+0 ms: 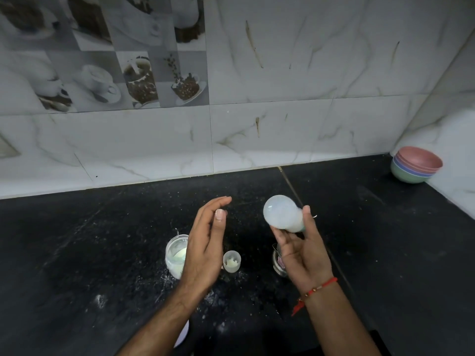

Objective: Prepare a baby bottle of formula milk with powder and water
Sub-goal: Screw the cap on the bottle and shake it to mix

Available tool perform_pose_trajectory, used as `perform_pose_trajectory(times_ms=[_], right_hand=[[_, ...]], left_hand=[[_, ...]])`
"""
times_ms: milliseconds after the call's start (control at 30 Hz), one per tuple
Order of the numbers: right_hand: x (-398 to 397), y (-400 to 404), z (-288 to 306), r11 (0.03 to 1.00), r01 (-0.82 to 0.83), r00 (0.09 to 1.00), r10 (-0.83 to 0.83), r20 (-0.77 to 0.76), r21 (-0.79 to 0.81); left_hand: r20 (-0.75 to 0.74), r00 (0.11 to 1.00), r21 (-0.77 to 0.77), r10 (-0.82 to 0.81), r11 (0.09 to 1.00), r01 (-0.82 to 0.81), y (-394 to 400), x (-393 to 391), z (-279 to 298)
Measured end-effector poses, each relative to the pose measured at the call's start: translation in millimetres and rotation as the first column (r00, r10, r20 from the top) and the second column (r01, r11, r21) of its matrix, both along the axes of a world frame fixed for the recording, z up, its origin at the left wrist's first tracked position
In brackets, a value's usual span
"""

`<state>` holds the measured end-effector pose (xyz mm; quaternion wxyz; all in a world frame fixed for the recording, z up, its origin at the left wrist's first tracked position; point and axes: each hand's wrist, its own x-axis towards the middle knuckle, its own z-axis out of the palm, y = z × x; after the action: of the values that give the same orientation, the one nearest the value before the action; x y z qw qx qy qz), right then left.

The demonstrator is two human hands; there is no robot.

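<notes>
My right hand (300, 249) holds a baby bottle (281, 214) filled with cloudy white milk, tilted so its rounded base points up and away from me. My left hand (205, 242) hovers open beside it, fingers apart, holding nothing. Under my left hand a clear jar (176, 255) with white powder stands on the black counter (102, 253). A small translucent cap (232, 261) with white residue stands upright between my hands. A steel cup (279, 264) is partly hidden behind my right palm.
Stacked pastel bowls (415, 164) sit in the far right corner against the marble-tiled wall (282, 111). White powder is spilled on the counter around the jar and near my left forearm. A pale object (183, 335) peeks out under that forearm.
</notes>
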<state>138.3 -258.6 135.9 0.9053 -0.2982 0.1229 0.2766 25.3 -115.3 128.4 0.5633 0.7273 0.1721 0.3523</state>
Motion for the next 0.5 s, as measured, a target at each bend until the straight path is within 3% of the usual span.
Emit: perform_pose_trajectory(times_ms=[67, 100, 133, 167, 200, 233, 267, 333, 367, 433, 500], right_hand=[[-5, 2, 4, 0.979, 0.043, 0.961, 0.014, 0.276, -0.201], [-7, -1, 7, 0.936, 0.098, 0.867, 0.086, 0.49, -0.338], [-8, -4, 8, 0.853, 0.201, 0.677, 0.235, 0.698, -0.482], [-7, -6, 4, 0.735, 0.339, 0.429, 0.436, 0.791, -0.588], [-6, -9, 0, 0.631, 0.453, 0.224, 0.603, 0.766, -0.63], [-6, -10, -3, 0.558, 0.504, 0.111, 0.715, 0.69, -0.659], [-7, -10, -4, 0.524, 0.493, 0.086, 0.765, 0.638, -0.694], [-9, -9, -5, 0.562, 0.442, 0.125, 0.733, 0.669, -0.699], [-10, -8, -1, 0.629, 0.387, 0.221, 0.646, 0.73, -0.674], [-12, -6, 11, 0.797, 0.254, 0.55, 0.347, 0.76, -0.548], [-11, -6, 15, 0.927, 0.136, 0.852, 0.07, 0.519, -0.349]], left_hand=[[0.003, 1.0, 0.005, 0.006, 1.0, -0.007, 0, 1, 0], [0.004, 1.0, 0.007, 0.009, 1.0, -0.009, 0, 1, 1], [0.003, 1.0, 0.009, 0.007, 1.0, -0.007, 0, 1, 0], [0.001, 1.0, 0.012, 0.002, 1.0, -0.002, -1, 2, 0], [-0.004, 1.0, 0.016, -0.004, 1.0, 0.004, -1, 2, -1], [-0.007, 1.0, 0.021, -0.009, 1.0, 0.009, -1, 2, -2], [-0.008, 1.0, 0.022, -0.013, 1.0, 0.013, -2, 2, -2], [-0.001, 1.0, 0.022, -0.013, 1.0, 0.013, -3, 2, -1], [0.003, 1.0, 0.021, -0.012, 1.0, 0.012, -3, 2, -1], [0.008, 1.0, 0.016, -0.009, 1.0, 0.009, -3, 1, 0], [0.011, 1.0, 0.015, -0.003, 1.0, 0.003, -2, 0, 0]])
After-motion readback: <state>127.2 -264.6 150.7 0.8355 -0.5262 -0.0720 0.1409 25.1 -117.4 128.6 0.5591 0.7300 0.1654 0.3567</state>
